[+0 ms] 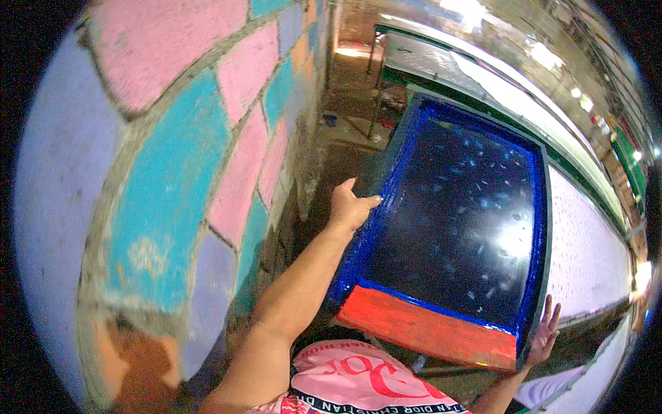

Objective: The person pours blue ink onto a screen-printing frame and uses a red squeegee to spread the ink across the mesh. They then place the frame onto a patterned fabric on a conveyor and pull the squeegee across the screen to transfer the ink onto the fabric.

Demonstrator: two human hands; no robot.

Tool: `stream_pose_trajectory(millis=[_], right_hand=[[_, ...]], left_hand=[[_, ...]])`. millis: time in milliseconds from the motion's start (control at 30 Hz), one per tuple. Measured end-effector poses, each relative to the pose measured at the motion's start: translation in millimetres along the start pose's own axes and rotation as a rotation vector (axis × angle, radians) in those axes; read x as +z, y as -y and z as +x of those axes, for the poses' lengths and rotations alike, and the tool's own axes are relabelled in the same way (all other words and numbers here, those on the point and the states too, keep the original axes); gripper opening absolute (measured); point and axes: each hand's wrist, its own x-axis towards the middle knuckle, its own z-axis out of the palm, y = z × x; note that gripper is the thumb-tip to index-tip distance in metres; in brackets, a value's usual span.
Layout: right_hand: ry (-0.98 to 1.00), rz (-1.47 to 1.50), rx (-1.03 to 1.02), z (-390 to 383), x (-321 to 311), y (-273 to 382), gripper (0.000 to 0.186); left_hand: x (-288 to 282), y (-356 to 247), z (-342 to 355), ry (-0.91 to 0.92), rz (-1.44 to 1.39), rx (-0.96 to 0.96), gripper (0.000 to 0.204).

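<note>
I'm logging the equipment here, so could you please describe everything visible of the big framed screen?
The screen frame is a large rectangle with a dark, glossy mesh, blue edging and an orange-red band at its near end. It lies over a long table. The left hand grips its left rail; the right hand presses its near right corner.

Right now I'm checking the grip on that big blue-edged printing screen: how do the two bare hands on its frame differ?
The left hand sits high on the left side rail of the blue-edged printing screen, thumb up and fingers hooked over the edge; the right hand sits low, by the near right corner beside the orange-red end strip.
The left hand grasps, while the right hand's fingers are spread open against the rail.
Both touch the frame's outer edge.
</note>
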Motion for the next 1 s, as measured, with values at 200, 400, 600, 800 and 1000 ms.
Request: stream_pose_trajectory(millis=[200, 400, 600, 800, 1000], right_hand=[[-0.053, -0.015, -0.030, -35, 66, 28, 0.085], [-0.111, -0.169, -0.059, -42, 98, -1, 0.081], [-0.149, -0.232, -0.111, 39, 130, -51, 0.078], [-0.271, -0.090, -0.184, 115, 143, -126, 0.078], [-0.233, -0.147, -0.262, 251, 162, -229, 0.080]], left_hand=[[52, 11, 68, 0.288, -0.099, -0.012, 0.061], [111, 17, 148, 0.438, 0.027, 0.014, 0.065], [155, 5, 252, 0.520, -0.023, 0.024, 0.061], [161, -44, 364, 0.537, -0.013, 0.027, 0.064], [168, -60, 522, 0.524, -0.063, 0.087, 0.067]])
